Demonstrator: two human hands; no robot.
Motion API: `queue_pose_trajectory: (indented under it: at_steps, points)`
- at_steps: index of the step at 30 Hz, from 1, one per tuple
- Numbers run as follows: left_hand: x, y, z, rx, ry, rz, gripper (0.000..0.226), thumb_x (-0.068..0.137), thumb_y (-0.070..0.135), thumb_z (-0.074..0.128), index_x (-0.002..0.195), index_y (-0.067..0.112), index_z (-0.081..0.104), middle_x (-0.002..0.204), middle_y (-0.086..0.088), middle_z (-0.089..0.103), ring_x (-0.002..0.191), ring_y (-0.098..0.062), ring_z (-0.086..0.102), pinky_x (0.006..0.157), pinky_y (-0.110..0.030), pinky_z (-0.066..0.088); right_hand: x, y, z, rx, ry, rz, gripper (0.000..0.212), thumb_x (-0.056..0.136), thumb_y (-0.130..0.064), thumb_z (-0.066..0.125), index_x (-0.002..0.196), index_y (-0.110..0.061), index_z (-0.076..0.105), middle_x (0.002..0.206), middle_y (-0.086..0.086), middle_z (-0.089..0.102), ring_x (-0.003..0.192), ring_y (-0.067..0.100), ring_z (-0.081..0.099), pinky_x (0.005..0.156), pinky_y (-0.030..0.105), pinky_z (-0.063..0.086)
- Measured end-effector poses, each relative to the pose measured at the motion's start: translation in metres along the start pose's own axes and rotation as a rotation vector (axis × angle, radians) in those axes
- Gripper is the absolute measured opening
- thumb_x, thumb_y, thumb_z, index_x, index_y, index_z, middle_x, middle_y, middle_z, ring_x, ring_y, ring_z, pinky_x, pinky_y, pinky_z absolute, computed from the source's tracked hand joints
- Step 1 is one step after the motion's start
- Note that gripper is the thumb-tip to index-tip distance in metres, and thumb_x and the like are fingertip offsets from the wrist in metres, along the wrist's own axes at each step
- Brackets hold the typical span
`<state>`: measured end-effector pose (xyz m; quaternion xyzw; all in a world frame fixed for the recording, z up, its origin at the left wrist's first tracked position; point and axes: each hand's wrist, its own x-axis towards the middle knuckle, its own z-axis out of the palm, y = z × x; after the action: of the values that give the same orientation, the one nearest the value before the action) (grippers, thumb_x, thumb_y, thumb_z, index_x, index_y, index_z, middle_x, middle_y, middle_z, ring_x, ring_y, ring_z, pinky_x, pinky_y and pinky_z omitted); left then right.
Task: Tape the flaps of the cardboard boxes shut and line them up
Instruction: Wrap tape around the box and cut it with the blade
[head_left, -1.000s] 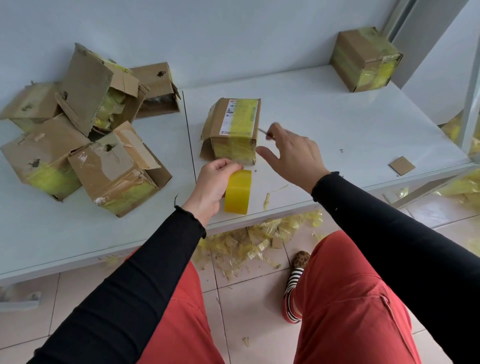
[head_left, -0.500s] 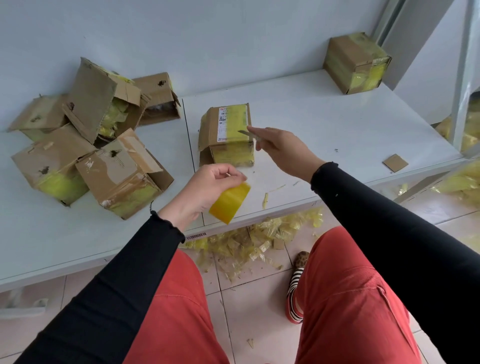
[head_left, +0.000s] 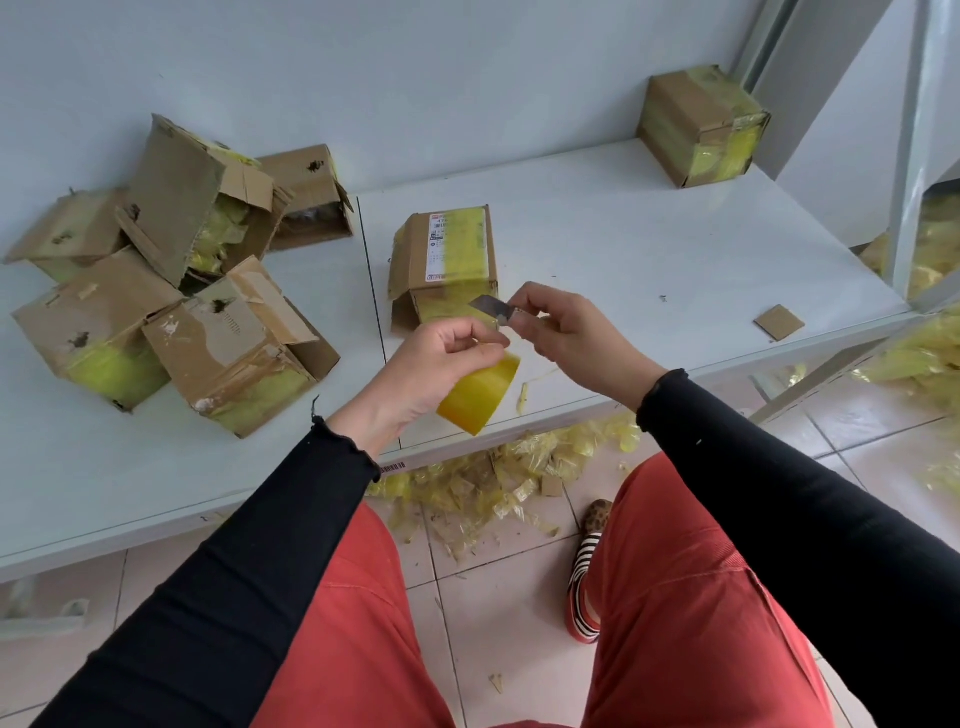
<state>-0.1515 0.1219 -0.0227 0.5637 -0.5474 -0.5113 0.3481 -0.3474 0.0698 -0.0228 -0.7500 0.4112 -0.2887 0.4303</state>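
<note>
Floor: we see yellow tape scraps (head_left: 498, 483) under the tabletop (head_left: 649, 249) edge.
L hand (head_left: 431, 369): we hold the yellow tape roll (head_left: 480, 397), fingers curled round it, above the near edge, just in front of the labelled box (head_left: 447, 254).
R hand (head_left: 571, 332): we pinch a small blade (head_left: 491, 306), tip by the L fingertips, right at that box's near face.
Labelled box: on tabletop, yellow tape over top & front, side flap ajar.
Left of it: pile of open boxes (head_left: 171, 280).
Far right of it, by wall: taped box (head_left: 701, 130).
</note>
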Motion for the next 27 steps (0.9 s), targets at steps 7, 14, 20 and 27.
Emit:
queue_pose_trajectory:
  at_steps: [7, 14, 20, 27]
  points:
    - [0.022, -0.01, 0.034, 0.34, 0.106, 0.15, 0.043, 0.093, 0.019, 0.073, 0.123, 0.024, 0.042, 0.11, 0.005, 0.07, 0.082, -0.008, 0.061, 0.075, -0.03, 0.052, -0.002, 0.037, -0.019, 0.233, 0.29, 0.32, 0.012, 0.104, -0.013, 0.054, 0.103, -0.015, 0.067, 0.075, -0.003, 0.06, 0.061, 0.005, 0.049, 0.055, 0.018, 0.04]
    - [0.054, -0.018, 0.101, 0.971, -0.014, 0.57, 0.047, 0.09, -0.012, 0.05, 0.127, 0.014, 0.06, 0.129, -0.001, 0.065, 0.117, -0.026, 0.055, 0.099, -0.04, 0.042, 0.005, 0.081, -0.054, 0.281, 0.578, 0.492, 0.022, 0.096, -0.004, 0.058, 0.082, -0.018, 0.067, 0.072, 0.003, 0.061, 0.055, 0.003, 0.055, 0.06, 0.018, 0.044]
    - [0.05, -0.02, 0.07, 0.808, 0.052, 0.623, 0.044, 0.098, 0.0, 0.055, 0.139, 0.013, 0.06, 0.158, -0.008, 0.047, 0.148, -0.024, 0.039, 0.128, -0.034, 0.014, 0.016, 0.088, -0.065, -0.555, 0.507, 0.439, 0.043, 0.095, -0.006, 0.045, 0.124, -0.024, 0.071, 0.134, 0.005, 0.06, 0.122, 0.034, 0.049, 0.096, 0.041, 0.038]
    - [0.074, -0.008, -0.041, 0.673, 0.474, 0.38, 0.041, 0.099, 0.015, 0.059, 0.14, 0.016, 0.059, 0.15, 0.001, 0.053, 0.142, -0.016, 0.04, 0.116, -0.018, 0.021, 0.061, 0.027, -0.001, -0.568, 0.36, -0.103, 0.028, 0.099, -0.023, 0.058, 0.122, -0.021, 0.072, 0.13, 0.003, 0.062, 0.12, 0.03, 0.051, 0.093, 0.039, 0.041]
